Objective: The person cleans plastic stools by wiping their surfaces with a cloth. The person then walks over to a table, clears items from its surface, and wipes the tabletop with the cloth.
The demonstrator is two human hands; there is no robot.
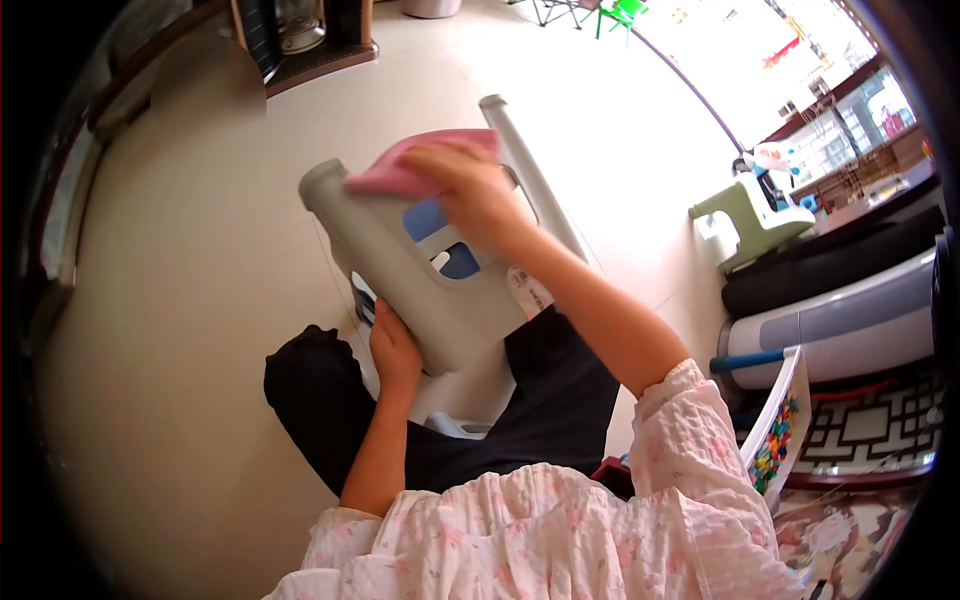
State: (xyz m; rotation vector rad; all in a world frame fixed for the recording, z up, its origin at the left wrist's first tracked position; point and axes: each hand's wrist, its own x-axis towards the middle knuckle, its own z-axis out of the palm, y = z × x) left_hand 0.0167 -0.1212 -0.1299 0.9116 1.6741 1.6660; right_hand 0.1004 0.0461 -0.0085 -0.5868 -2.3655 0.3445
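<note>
A grey plastic piece of furniture, like a child's chair or step stool [385, 255], is tilted in front of my lap, with openings showing blue and white parts behind. My left hand [394, 350] grips its left side near the lower edge, fingers partly hidden. A pink cloth [385, 174] is under my right hand [468, 190], pressed on the upper edge of the grey plastic. The right hand is slightly blurred. A printed label [530, 292] shows beside my right forearm.
A green plastic stool [745, 225] stands at the right near a dark ledge. A white-edged container with colourful small pieces [775, 445] is close to my right elbow. Pale tiled floor [190, 300] spreads to the left, and a wooden stand [320, 65] is at the back.
</note>
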